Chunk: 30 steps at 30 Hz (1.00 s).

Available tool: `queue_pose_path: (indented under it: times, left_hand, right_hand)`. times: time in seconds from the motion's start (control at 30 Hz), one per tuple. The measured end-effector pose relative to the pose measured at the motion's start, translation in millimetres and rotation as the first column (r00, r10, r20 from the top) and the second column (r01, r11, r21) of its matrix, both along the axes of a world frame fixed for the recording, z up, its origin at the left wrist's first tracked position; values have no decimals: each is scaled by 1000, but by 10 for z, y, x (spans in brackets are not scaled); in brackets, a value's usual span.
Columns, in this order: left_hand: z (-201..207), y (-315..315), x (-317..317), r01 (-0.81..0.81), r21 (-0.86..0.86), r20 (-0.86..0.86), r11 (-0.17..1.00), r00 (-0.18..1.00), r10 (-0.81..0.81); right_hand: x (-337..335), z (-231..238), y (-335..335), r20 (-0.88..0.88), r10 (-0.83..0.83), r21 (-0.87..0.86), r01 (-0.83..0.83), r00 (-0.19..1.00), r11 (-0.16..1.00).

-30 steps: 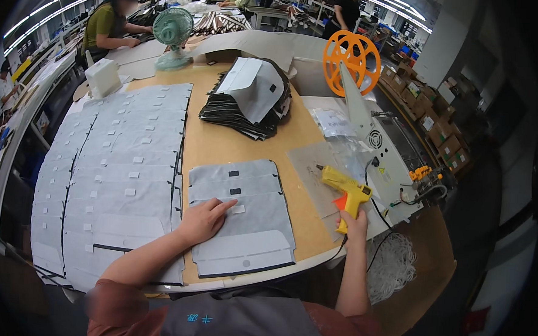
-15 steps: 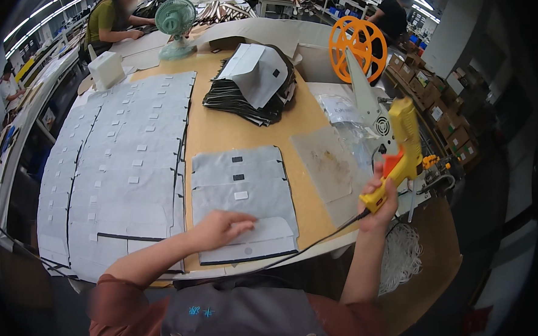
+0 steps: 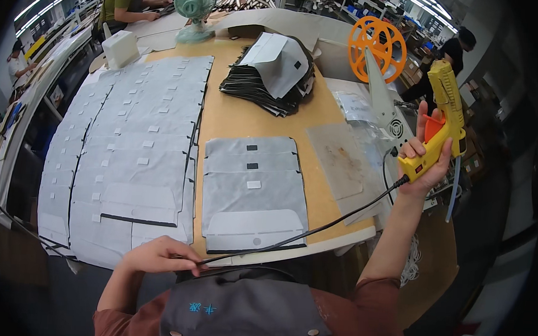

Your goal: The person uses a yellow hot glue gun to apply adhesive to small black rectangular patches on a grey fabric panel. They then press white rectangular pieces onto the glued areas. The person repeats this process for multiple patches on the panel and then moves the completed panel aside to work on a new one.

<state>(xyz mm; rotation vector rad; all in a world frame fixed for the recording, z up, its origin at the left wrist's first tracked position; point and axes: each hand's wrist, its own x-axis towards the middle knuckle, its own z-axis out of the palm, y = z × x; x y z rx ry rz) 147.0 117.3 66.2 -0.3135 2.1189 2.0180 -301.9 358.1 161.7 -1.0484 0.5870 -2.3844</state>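
Observation:
A yellow hot glue gun [image 3: 450,107] with an orange trigger is gripped in my right hand [image 3: 426,170], raised beyond the table's right edge. From its handle a black cord [image 3: 314,229] runs down to the left across the table front. My left hand [image 3: 164,255] pinches that cord by the front edge. Between my hands a grey fabric panel [image 3: 249,197] lies flat, bearing two dark patches, one white patch and a pale curved pocket piece. More grey panels [image 3: 123,154] with rows of small white patches overlap on the left.
A stack of dark-edged panels [image 3: 268,73] stands at the back middle. Behind it are a green fan [image 3: 194,9], a white box [image 3: 120,49] and an orange reel [image 3: 377,49]. A stained sheet [image 3: 336,162] lies at right. One co-worker [image 3: 122,5] leans over the far-left table; another [image 3: 454,53] stands far right.
My right hand has lifted the glue gun up and to the right. My left hand has left the panel and come back to the cord at the front edge. The view has shifted slightly.

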Motion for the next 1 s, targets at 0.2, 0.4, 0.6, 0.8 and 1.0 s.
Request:
queue_pose_path:
  times: [0.2,0.4,0.6,0.8,1.0]
  left_hand:
    - [621,-295,163,56,128,-202,990,979,-30]
    - [472,-625,-393,373,-23,-221,927,903,-369]
    - [-4,-812,-817,454,-14,-101,891,886,-453]
    - [-424,-883,-1049,101,-497,-151,862,968,-201]
    - [-843,-872,-1124,-353,-841,-439,410,889,-134]
  right_hand:
    - [-55,-13,-164,-93,136,109,-126,986,986]
    - [36,-427,-304,-197,-23,393,100,980,914]
    - [439,-842,-455,-267,55,719,161,962,677]
    - [611,-1097,-679,-87,258,855,-61,962,515]
    - [731,-1185,-752,9,335,869,-173,942,464]
